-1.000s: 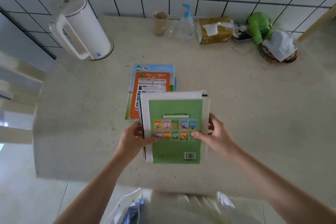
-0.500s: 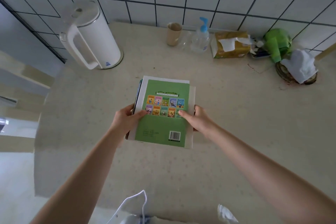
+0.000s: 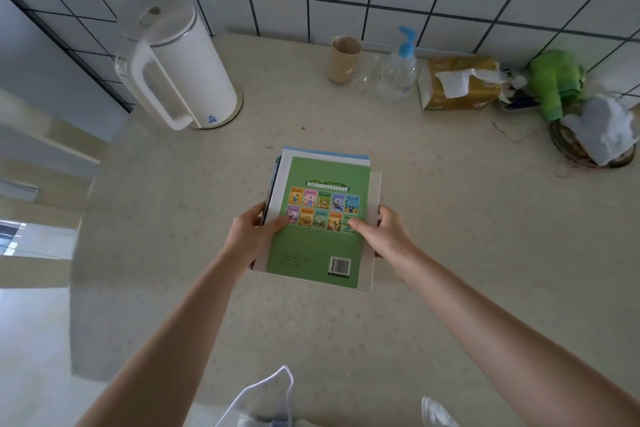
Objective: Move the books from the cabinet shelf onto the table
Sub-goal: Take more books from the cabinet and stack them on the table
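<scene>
A stack of books [image 3: 322, 246] lies in the middle of the beige table [image 3: 450, 225], with a green back cover showing small pictures and a barcode on top. Blue and white edges of lower books [image 3: 325, 153] stick out at the far end. My left hand [image 3: 252, 236] grips the stack's left edge, thumb on the green cover. On the right edge is my right hand [image 3: 388, 232], thumb also on the cover. Whether the stack rests fully on the table cannot be told.
A white kettle [image 3: 176, 62] stands at the back left. Along the tiled wall are a beige cup [image 3: 344, 59], a pump bottle [image 3: 400, 69], a tissue pack [image 3: 457, 83], a green object [image 3: 557, 83] and a white cloth on a basket [image 3: 602, 132]. The table's left edge drops off.
Both hands carried the stack forward over the books lying on the table and set it on top of them; the orange and blue covers are now hidden beneath it.
</scene>
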Demonstrator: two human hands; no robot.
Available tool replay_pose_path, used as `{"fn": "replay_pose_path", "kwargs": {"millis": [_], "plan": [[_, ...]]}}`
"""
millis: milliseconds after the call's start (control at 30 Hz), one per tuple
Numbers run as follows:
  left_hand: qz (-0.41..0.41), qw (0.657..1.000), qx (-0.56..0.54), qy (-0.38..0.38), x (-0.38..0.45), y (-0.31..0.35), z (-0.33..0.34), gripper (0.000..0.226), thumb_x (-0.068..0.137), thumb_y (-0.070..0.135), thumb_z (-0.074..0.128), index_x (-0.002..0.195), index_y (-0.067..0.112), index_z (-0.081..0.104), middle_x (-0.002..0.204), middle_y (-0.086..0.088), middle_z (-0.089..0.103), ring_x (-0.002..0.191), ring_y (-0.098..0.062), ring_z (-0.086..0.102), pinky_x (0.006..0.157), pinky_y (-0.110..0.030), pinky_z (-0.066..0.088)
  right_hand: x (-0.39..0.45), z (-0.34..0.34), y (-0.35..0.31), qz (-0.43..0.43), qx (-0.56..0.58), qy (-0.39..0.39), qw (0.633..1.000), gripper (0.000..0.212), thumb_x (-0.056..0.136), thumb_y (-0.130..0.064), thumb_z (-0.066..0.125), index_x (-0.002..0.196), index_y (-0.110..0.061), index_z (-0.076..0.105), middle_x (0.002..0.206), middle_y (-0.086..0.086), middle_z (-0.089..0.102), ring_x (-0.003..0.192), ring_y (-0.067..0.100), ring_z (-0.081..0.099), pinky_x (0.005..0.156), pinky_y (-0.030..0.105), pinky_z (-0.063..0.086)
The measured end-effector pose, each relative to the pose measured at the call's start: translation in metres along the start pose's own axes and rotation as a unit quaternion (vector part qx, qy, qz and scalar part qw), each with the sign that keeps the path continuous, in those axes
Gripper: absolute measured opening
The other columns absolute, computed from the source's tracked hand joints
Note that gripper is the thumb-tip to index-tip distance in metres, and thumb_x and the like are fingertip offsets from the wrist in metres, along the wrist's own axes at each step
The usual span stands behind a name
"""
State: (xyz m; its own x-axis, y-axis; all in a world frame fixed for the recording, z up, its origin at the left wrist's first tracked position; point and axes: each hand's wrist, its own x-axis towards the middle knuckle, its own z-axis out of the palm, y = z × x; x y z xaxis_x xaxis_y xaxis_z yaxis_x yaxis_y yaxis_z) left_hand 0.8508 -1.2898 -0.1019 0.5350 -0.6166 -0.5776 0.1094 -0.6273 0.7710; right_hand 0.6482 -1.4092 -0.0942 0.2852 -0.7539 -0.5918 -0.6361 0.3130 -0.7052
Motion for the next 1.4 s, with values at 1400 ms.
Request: {"fn": "replay_pose_path", "kwargs": {"millis": [1400], "plan": [[0.408,0.846,0.255,-0.229,-0.174,-0.048,0.172,0.035,0.078,0.020,0.055,0.112,0.021,0.063,0.093,0.016,0.064,0.098,-0.016,0.063,0.089,-0.036,0.050,-0.234,-0.050,0.190,0.012,-0.027,0.274,0.961,0.046,0.093,-0.017,0.053,0.136,-0.005,0.039,0.130,0.014,0.055,0.121,0.030,0.051,0.097,0.028,0.035]]}}
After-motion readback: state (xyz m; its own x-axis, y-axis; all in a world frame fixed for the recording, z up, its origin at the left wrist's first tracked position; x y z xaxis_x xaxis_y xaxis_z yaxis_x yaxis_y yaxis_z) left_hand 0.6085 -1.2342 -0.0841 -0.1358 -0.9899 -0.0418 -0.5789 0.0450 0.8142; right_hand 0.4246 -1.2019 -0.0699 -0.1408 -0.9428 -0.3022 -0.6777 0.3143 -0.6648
